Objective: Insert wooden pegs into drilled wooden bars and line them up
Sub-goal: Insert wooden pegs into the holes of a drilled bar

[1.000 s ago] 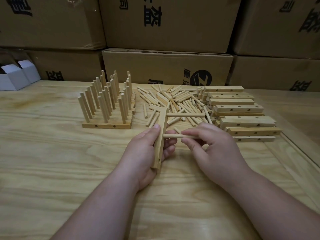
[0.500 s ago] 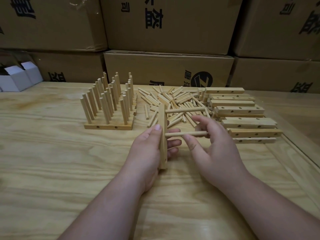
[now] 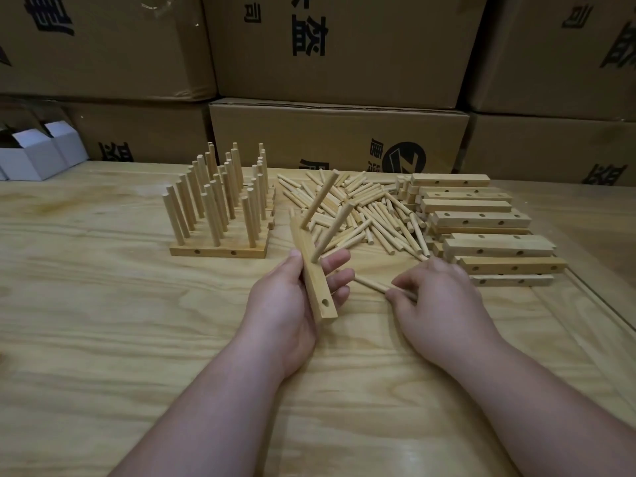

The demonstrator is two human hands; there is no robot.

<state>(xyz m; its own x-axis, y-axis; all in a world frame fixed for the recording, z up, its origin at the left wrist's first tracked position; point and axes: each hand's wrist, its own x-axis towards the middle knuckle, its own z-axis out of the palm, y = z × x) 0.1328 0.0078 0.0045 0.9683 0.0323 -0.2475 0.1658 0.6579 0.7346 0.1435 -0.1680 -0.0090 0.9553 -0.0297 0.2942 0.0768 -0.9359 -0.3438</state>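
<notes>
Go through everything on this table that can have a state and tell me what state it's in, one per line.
Left hand: grips the held bar.
Held bar: tilted, two pegs in, near hole empty.
Right hand: pinches a loose peg.
Loose peg: lying on the table, not yet inserted.
Finished bars: lined up, pegs upright.
Peg pile: loose, scattered.
Empty bars: stacked, holes unfilled.
White boxes: open.

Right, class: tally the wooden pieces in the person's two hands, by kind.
Bar, in left hand: 1
Pegs fitted in that bar: 2
Loose peg, in right hand: 1
Total: 4
</notes>
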